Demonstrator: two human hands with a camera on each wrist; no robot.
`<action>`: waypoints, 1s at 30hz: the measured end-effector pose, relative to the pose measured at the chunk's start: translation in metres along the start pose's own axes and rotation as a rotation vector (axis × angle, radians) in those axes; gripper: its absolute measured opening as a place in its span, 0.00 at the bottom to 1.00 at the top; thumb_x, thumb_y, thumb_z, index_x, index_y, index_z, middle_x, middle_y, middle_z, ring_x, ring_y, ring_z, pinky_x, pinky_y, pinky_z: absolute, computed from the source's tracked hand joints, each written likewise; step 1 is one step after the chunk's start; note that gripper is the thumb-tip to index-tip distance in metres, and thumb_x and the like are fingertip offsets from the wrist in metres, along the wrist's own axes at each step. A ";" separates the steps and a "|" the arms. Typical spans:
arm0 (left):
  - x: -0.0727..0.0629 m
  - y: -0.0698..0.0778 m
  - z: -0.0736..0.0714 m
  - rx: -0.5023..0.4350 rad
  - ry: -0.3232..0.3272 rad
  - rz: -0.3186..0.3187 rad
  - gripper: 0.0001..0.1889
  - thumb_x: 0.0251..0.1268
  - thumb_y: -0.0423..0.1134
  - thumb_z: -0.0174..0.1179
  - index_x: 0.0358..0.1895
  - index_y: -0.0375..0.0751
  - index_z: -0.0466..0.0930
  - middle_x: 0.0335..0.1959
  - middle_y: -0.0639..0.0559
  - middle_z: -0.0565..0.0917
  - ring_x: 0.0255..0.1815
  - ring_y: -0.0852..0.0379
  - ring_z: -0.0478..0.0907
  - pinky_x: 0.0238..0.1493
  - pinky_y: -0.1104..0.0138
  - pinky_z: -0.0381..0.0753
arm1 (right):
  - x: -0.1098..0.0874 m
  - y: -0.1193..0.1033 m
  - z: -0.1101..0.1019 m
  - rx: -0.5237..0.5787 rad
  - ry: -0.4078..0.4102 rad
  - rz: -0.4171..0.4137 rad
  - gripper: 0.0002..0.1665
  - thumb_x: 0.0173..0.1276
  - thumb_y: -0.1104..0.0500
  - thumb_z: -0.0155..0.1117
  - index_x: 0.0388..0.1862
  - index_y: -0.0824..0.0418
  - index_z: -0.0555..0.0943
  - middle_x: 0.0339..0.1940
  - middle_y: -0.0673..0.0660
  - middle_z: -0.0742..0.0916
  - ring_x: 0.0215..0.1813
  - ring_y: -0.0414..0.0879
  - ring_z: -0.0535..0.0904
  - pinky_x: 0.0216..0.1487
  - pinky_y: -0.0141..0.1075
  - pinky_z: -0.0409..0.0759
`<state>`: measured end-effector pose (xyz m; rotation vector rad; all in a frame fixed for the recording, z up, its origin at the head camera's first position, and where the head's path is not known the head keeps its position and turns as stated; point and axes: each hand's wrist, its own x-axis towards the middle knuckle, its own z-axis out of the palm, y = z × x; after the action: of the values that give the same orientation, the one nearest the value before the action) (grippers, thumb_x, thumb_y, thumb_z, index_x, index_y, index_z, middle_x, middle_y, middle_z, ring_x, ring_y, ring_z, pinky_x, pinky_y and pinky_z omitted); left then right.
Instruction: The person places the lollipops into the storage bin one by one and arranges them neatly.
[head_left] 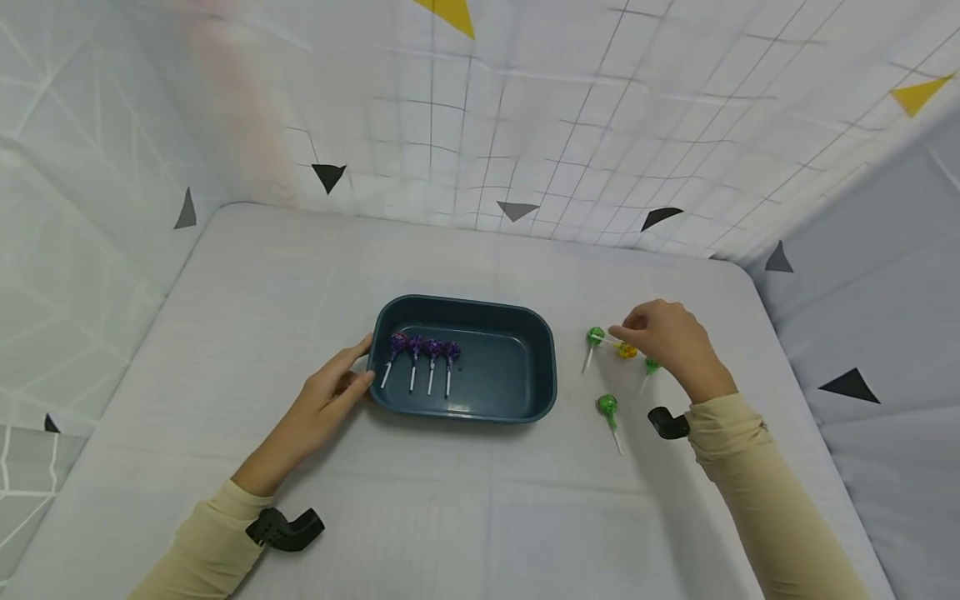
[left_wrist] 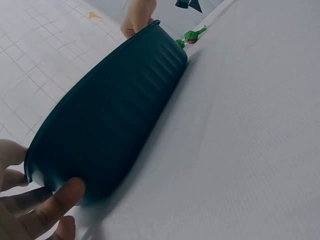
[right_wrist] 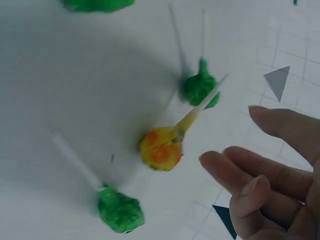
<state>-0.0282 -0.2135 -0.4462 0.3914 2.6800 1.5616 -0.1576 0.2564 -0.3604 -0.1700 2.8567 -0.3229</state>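
Fingers (right_wrist: 222, 171) parted, the right hand (head_left: 669, 340) holds nothing; the left hand (head_left: 321, 402) touches the tray (head_left: 498, 377). Four purple lollipops (head_left: 432, 348) lie inside; one yellow (head_left: 627, 351), three green (head_left: 607, 405) seem left.

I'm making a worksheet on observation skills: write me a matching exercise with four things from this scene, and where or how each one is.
1. Purple lollipops
2. Yellow lollipop
3. Left hand
4. Right hand

A. Among green lollipops
B. Near the yellow lollipop, holding nothing
C. In a row inside the tray
D. Touching the tray's left end

Pairs: 1-C, 2-A, 3-D, 4-B
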 end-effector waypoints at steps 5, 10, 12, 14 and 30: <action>0.000 0.000 0.000 -0.006 0.001 -0.006 0.30 0.83 0.39 0.51 0.82 0.40 0.57 0.73 0.39 0.74 0.47 0.64 0.83 0.54 0.80 0.75 | 0.002 0.011 0.005 -0.063 -0.005 0.076 0.28 0.71 0.42 0.68 0.45 0.68 0.87 0.45 0.68 0.90 0.36 0.57 0.85 0.26 0.43 0.79; 0.000 0.000 0.000 -0.008 0.000 -0.009 0.30 0.83 0.39 0.51 0.82 0.40 0.57 0.72 0.39 0.74 0.46 0.65 0.83 0.54 0.80 0.74 | 0.003 0.016 0.010 -0.108 -0.041 0.119 0.29 0.71 0.42 0.68 0.45 0.70 0.87 0.40 0.68 0.89 0.32 0.56 0.83 0.25 0.43 0.77; 0.000 0.001 0.000 -0.008 0.001 -0.007 0.30 0.83 0.39 0.52 0.82 0.40 0.57 0.72 0.39 0.75 0.46 0.64 0.83 0.54 0.79 0.75 | 0.004 0.017 0.012 -0.110 -0.055 0.124 0.30 0.71 0.41 0.67 0.45 0.70 0.87 0.40 0.68 0.90 0.32 0.56 0.83 0.25 0.44 0.77; 0.000 0.001 0.000 -0.008 0.003 -0.003 0.30 0.83 0.38 0.52 0.82 0.40 0.57 0.72 0.39 0.75 0.46 0.63 0.83 0.53 0.79 0.75 | 0.004 0.018 0.014 -0.105 -0.067 0.123 0.30 0.71 0.41 0.67 0.45 0.70 0.88 0.40 0.67 0.90 0.32 0.56 0.83 0.25 0.44 0.77; 0.001 -0.001 0.001 -0.022 0.004 0.001 0.30 0.83 0.38 0.52 0.82 0.40 0.57 0.72 0.39 0.74 0.46 0.65 0.83 0.53 0.80 0.75 | 0.010 0.018 0.024 -0.065 -0.051 0.042 0.23 0.67 0.46 0.72 0.47 0.64 0.89 0.43 0.66 0.91 0.31 0.53 0.83 0.25 0.41 0.75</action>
<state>-0.0288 -0.2134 -0.4473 0.3893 2.6630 1.5923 -0.1625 0.2675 -0.3898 -0.1281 2.8178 -0.2149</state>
